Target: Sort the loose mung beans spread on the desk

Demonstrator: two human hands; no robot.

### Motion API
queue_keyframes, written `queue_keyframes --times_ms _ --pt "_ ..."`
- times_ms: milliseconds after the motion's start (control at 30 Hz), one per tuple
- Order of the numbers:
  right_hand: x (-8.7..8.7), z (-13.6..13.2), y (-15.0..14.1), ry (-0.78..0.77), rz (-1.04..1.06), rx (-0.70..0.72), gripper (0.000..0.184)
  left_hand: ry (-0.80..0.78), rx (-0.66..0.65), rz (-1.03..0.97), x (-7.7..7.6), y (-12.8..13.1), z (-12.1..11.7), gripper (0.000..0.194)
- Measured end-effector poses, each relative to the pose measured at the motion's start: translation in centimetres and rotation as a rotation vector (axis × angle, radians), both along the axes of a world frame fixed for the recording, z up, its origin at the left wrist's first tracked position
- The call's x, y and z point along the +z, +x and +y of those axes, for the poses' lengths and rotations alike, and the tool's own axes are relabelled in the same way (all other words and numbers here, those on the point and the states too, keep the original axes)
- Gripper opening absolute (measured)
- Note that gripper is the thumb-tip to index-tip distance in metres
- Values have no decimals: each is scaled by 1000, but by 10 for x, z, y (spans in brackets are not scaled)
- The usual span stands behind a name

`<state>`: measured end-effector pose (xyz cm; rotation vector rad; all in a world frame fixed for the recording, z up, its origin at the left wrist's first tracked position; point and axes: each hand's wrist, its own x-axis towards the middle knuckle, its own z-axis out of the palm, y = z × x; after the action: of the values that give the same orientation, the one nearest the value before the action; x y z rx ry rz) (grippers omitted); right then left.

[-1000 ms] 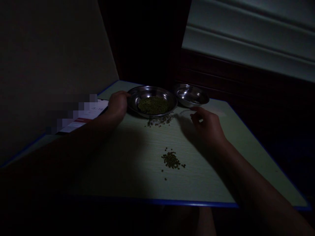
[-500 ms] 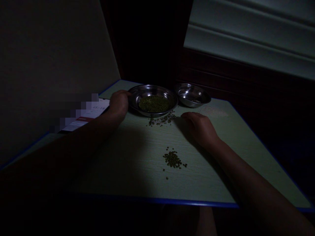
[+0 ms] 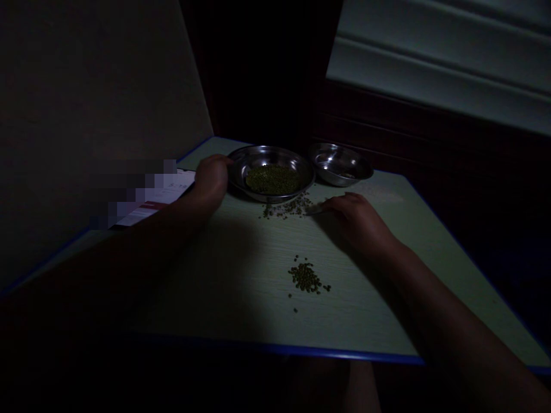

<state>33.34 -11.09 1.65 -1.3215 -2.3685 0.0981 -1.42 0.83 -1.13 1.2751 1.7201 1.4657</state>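
My left hand (image 3: 210, 179) grips the left rim of a round stainless steel dish (image 3: 270, 150), which holds a heap of small green mung beans (image 3: 272, 179). A loose scatter of beans (image 3: 286, 206) lies on the table just below the dish. My right hand (image 3: 357, 221) rests on the tabletop beside that scatter, its fingers around a small pale flat piece (image 3: 314, 210), possibly plastic, whose tip points at the beans. A second small pile of beans (image 3: 305, 278) lies nearer me.
A smaller steel bowl (image 3: 340, 165) stands right of the dish on the pale green, blue-edged table (image 3: 365, 321). A printed paper (image 3: 166, 196), partly pixelated, lies at the left. A beige wall rises on the left, with dark wood panelling and a pale ribbed surface behind.
My right hand has slid left towards the scattered beans, and the pale piece now shows at its fingertips. My left hand stays on the rim. The view has shifted slightly.
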Motion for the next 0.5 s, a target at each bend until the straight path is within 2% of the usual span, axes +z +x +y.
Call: queue_keyframes --times_ms 167,333,500 --pt "8 -5 4 -45 13 -20 43 -13 20 11 4 2 -1 7" --pt "13 -12 2 -35 4 -120 44 0 8 10 3 0 -1 3" --pt "13 -17 -5 -38 -43 -127 46 5 -10 37 -1 -2 2 13"
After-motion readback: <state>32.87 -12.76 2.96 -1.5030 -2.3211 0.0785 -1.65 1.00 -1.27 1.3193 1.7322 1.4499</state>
